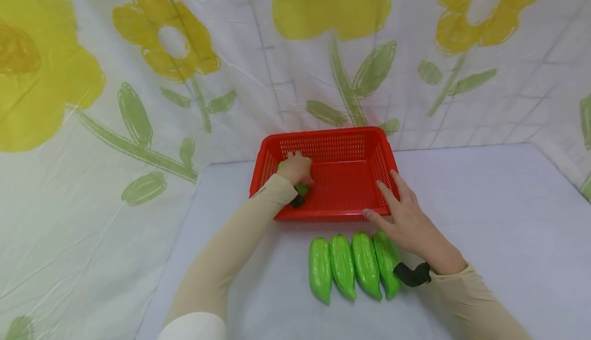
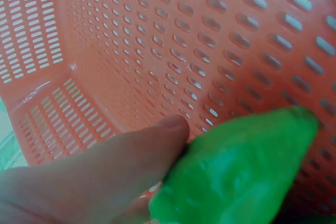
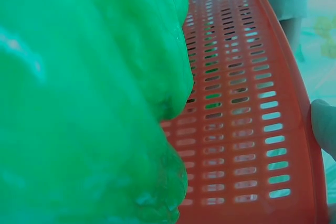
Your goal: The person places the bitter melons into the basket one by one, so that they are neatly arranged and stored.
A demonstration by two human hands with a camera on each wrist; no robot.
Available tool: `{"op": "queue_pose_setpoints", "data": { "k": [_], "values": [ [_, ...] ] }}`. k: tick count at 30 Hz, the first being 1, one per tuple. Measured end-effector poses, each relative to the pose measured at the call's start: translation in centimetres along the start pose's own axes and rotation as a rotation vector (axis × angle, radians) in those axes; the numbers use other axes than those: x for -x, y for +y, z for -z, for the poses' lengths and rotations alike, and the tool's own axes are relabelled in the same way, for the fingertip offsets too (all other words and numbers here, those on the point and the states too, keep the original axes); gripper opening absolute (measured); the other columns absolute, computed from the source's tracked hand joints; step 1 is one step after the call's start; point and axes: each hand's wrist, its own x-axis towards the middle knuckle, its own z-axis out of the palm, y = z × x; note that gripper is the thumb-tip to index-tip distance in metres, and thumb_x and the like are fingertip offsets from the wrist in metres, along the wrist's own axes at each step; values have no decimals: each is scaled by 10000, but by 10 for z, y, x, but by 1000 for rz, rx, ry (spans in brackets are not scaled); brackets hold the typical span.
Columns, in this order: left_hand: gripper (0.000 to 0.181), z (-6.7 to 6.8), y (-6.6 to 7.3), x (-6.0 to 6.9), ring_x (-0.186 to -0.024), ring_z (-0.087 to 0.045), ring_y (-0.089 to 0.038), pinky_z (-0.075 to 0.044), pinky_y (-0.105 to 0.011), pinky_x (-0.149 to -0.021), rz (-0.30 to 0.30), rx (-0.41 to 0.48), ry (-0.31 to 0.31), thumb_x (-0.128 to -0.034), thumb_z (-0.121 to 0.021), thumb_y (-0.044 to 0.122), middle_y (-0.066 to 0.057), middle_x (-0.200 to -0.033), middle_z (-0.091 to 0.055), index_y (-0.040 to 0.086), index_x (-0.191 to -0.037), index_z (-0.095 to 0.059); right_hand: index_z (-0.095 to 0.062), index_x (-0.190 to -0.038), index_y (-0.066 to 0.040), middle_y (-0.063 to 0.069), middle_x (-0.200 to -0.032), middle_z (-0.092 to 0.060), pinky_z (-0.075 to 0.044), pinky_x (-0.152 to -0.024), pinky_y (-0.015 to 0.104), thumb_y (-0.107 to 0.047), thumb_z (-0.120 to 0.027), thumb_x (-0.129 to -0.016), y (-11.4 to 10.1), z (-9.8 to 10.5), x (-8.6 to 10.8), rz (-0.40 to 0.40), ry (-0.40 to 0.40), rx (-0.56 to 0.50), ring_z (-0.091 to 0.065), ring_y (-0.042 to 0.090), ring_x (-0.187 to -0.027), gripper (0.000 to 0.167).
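Observation:
A red perforated basket (image 1: 332, 216) stands on the table. Inside its left part, the left hand (image 1: 296, 170) grips a green pepper-like item (image 1: 301, 190); in the left wrist view the thumb (image 2: 152, 140) lies against the green item (image 2: 231, 171) beside the basket's holed wall (image 2: 173, 40). At the basket's front right corner the right hand (image 1: 411, 222) rests on the rim with fingers spread; its thumb (image 3: 324, 124) shows at the rim in the right wrist view. Several long green items (image 1: 342, 267) lie side by side in front of the basket, the rightmost below the right hand.
The white table (image 1: 485, 217) extends to both sides of the basket. Behind it hangs a white curtain (image 1: 249, 63) printed with yellow flowers, close to the basket's back edge.

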Motion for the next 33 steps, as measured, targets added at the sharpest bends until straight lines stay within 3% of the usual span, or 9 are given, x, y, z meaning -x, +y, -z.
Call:
{"op": "queue_pose_setpoints", "data": {
  "k": [16, 23, 29, 33],
  "values": [
    [684, 4, 3, 1, -1337, -445, -363, -560, -522, -977, 4, -29, 14, -916, -773, 389, -189, -1495, -453, 190, -1525, -532, -238, -1641, -2, 197, -1735, 53, -443, -1005, 758, -601, -583, -1001, -1, 2, 1, -3, -4, -4, -140, 541, -1526, 942],
    [747, 11, 7, 4, -1415, -420, -388, -508, -538, -1079, -31, 11, 47, -919, -775, 423, -201, -1591, -381, 190, -1567, -483, -237, -1642, -8, 200, -1734, 48, -460, -984, 755, -600, -582, -1001, -1, 3, 1, -9, -6, 3, -140, 543, -1523, 939],
    [774, 18, 10, 14, -1458, -388, -393, -493, -536, -1101, -39, 43, 34, -939, -750, 454, -196, -1624, -343, 184, -1593, -437, -242, -1638, 3, 208, -1733, 47, -456, -988, 757, -597, -585, -1000, -1, 2, 1, -6, -9, 1, -139, 546, -1522, 940],
    [789, 24, 8, 23, -1525, -322, -418, -461, -555, -1137, -47, 111, 53, -958, -713, 491, -193, -1671, -291, 164, -1607, -407, -244, -1637, 6, 209, -1733, 50, -455, -989, 756, -596, -585, -1001, -2, 2, 1, -5, -10, -3, -139, 548, -1522, 939]
  ]
}}
